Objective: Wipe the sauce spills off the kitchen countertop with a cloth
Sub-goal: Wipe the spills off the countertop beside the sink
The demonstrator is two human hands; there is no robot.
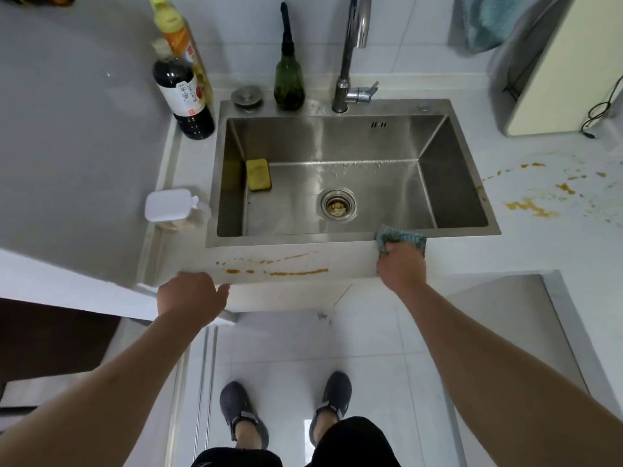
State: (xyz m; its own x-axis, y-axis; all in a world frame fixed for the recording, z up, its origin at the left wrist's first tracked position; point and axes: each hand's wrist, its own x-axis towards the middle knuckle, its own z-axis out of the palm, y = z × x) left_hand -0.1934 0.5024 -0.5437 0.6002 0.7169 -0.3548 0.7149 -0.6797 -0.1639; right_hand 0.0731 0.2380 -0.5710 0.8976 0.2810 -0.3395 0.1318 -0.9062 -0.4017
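Observation:
Orange-brown sauce streaks [279,268] lie on the white countertop [344,261] strip in front of the sink. More sauce spots [529,206] are scattered on the counter to the right of the sink. My right hand [401,264] grips a bunched blue-grey cloth [403,238] at the sink's front right edge, pressed on the counter to the right of the front streaks. My left hand [190,296] rests on the counter's front edge at the left, fingers curled over it, holding nothing.
A steel sink [337,242] holds a yellow sponge [258,174] and a drain strainer [337,202]. Behind it stand a tap [350,55], a green bottle [289,80], a dark sauce bottle [183,96] and an oil bottle [175,32]. A white-lidded container [170,205] sits left; an appliance [566,62] back right.

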